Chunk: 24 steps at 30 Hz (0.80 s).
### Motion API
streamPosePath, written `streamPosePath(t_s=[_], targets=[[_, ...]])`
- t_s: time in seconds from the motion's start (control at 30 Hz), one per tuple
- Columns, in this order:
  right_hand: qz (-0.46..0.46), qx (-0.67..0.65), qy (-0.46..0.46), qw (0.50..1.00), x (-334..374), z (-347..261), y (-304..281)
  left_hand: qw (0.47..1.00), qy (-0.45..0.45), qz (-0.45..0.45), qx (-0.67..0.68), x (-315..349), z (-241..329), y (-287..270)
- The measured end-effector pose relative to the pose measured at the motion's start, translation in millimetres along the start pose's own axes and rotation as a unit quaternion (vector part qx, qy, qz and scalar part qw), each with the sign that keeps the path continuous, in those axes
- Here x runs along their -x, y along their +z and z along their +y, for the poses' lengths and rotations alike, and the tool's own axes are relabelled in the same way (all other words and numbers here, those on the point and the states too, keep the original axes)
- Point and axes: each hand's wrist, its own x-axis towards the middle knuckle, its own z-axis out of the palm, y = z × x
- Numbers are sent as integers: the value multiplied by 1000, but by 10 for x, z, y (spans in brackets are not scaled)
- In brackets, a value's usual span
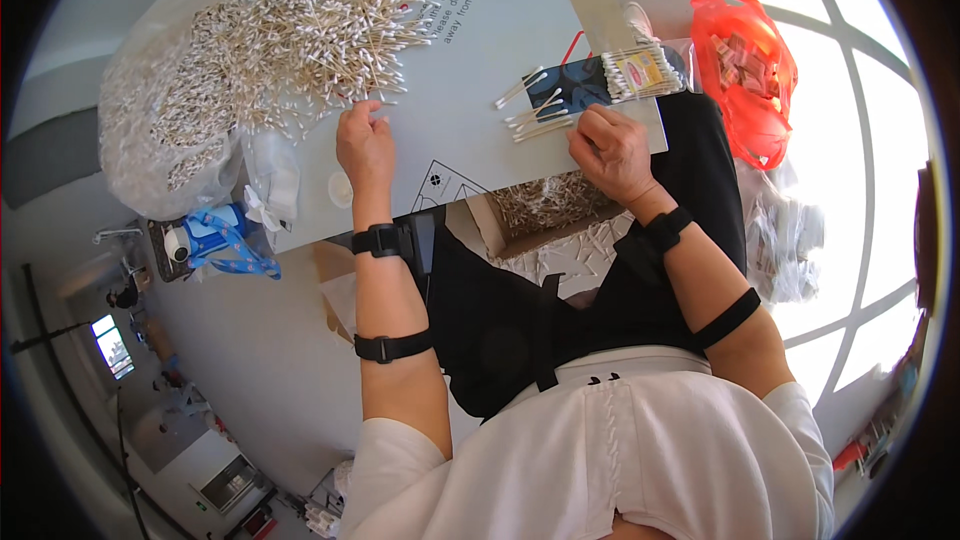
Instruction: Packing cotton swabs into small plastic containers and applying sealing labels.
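The cotton-swab pile (pixel 320 25), its axes jumbled, lay on the counter (pixel 460 110), far and left of the nearer, half-curled left hand (pixel 366 150); loose swabs (pixel 541 130) lay beside the curled right hand (pixel 612 150). Either grip I couldn't tell.

Matt cotton-tipped wooden swabs (pixel 325 25)

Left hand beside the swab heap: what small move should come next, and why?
Probably a light pinch at the near edge of the swab heap: the left hand is right there, while a few loose swabs lie beside the right hand, some across a dark sheet.
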Motion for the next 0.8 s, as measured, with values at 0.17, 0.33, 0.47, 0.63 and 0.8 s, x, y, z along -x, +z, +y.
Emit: streamPosePath(t_s=[0.17,0.33,0.47,0.63,0.8], targets=[[4,-5,4,1000,-15,-6,16,995,101,-1,-19,-156,-26,141],[2,7,5,1000,-16,-10,-2,989,133,-59,24,-109,614,363],[-4,9,1,1000,-45,-65,15,984,151,-70,70,-62,1147,519],[-8,13,13,1000,-30,-39,-8,976,131,-86,151,-74,1176,525],[-10,10,4,1000,-39,-62,-10,992,120,-7,-33,-357,264,94]])
